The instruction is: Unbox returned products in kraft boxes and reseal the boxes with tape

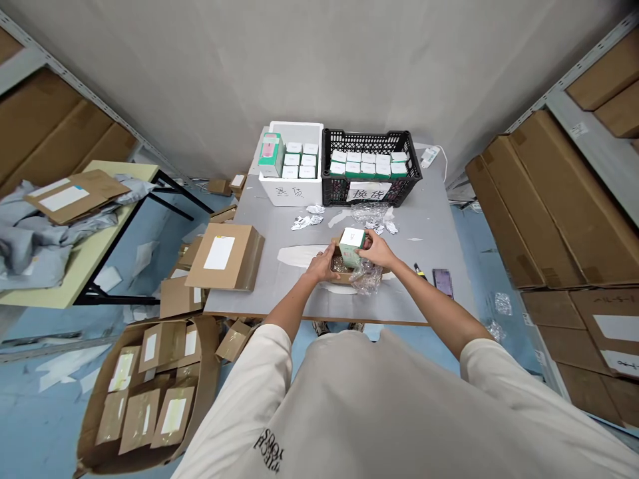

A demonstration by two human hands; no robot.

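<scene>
My right hand (378, 249) grips a small green and white box (351, 243) from its right side, holding it just above a small open brown carton (341, 269) on the grey table (429, 226). My left hand (323, 261) is curled round the left side of that carton. Crumpled clear bubble wrap (367, 278) lies against the carton's near right corner. Both hands are at the table's middle, close together.
A white foam bin (292, 189) and a black crate (372, 189) of similar small boxes stand at the table's far side. A closed brown carton (227, 256) overhangs the left edge. A phone (442, 281) and marker (419, 269) lie right. Cartons fill the floor box (144, 399).
</scene>
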